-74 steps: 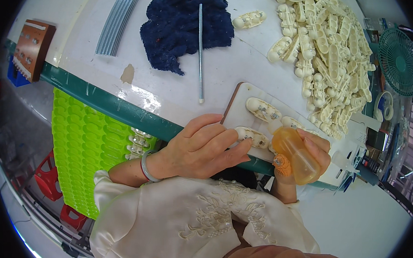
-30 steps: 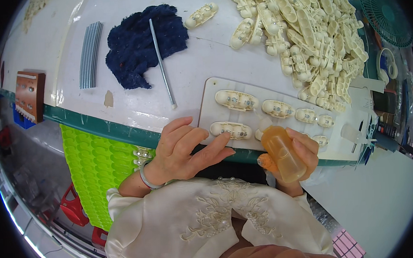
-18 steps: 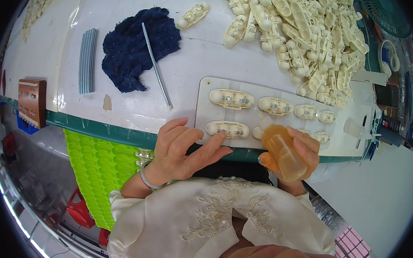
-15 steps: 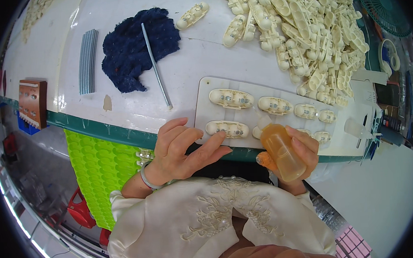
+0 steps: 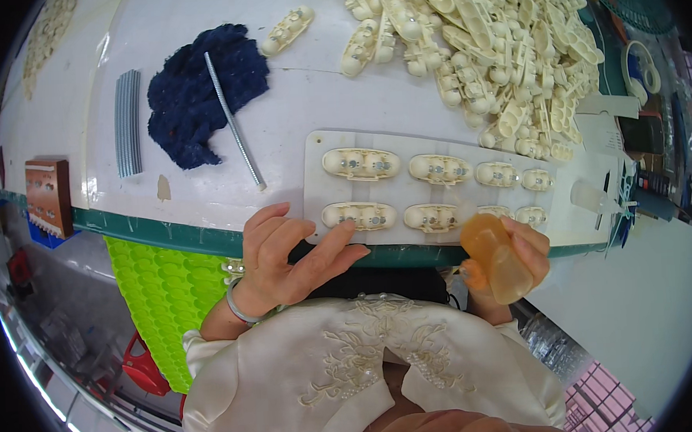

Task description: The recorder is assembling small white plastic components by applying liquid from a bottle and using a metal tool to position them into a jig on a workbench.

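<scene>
My right hand (image 5: 529, 247) is wrapped round a soft translucent bottle (image 5: 498, 256) of amber liquid, its nozzle tipped toward the front row of a pale grey holding board (image 5: 318, 188). Two rows of cream plastic housings with small metal pieces sit in the board. The bottle's tip is near a front-row housing (image 5: 493, 211) toward the right, but it is too faint to tell whether they touch. My left hand (image 5: 279, 260) has its fingers spread, holding nothing. Its index fingertip rests at the front-left housing (image 5: 371, 216).
A heap of cream housings (image 5: 501, 43) covers the back right; one loose housing (image 5: 288, 31) lies apart. Left of it are a dark blue cloth (image 5: 199, 98) with a metal spring rod (image 5: 234, 122) and a bundle of similar rods (image 5: 128, 122). A brown block (image 5: 48, 197) stands at the left edge.
My right hand has moved the bottle right along the front row, uncovering the housing it partly hid. The left hand keeps its place at the front-left housing. The whole view has shifted slightly.
</scene>
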`<state>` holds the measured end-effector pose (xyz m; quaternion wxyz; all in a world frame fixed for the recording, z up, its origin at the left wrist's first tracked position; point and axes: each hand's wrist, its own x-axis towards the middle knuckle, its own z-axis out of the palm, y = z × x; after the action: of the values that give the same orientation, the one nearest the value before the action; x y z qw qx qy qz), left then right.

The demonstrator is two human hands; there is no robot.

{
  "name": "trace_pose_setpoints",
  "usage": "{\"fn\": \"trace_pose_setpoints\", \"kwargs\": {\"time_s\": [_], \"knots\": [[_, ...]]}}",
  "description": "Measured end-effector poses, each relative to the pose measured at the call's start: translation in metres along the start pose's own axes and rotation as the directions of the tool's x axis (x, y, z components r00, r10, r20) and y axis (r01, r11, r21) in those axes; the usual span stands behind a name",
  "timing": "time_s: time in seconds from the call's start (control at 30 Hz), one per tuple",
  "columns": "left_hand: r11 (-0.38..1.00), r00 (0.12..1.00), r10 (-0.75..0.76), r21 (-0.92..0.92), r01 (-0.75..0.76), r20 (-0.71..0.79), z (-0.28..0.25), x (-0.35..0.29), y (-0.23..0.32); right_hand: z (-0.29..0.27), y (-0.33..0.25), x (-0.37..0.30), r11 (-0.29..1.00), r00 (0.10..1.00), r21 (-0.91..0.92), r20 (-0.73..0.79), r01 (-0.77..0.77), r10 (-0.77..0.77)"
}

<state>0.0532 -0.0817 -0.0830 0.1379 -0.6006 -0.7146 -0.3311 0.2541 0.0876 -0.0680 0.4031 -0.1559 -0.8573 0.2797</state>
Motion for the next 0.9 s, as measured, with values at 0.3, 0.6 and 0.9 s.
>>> {"fn": "trace_pose_setpoints", "kwargs": {"time_s": [0.3, 0.6, 0.9], "knots": [[1.000, 1.000, -0.004, -0.003, 0.004, -0.025, 0.001, 0.004, 0.001, 0.001, 0.004, 0.006, 1.000, 0.994, -0.004, 0.107, 0.002, -0.001], [1.000, 1.000, -0.007, 0.015, 0.007, 0.021, -0.004, 0.007, 0.002, -0.008, 0.010, -0.005, 0.998, 0.998, 0.043, 0.034, 0.048, -0.049], [1.000, 0.999, -0.018, 0.010, 0.018, 0.043, -0.003, 0.006, 0.002, -0.006, 0.009, 0.004, 0.998, 0.988, -0.016, 0.145, 0.056, -0.053]]}}
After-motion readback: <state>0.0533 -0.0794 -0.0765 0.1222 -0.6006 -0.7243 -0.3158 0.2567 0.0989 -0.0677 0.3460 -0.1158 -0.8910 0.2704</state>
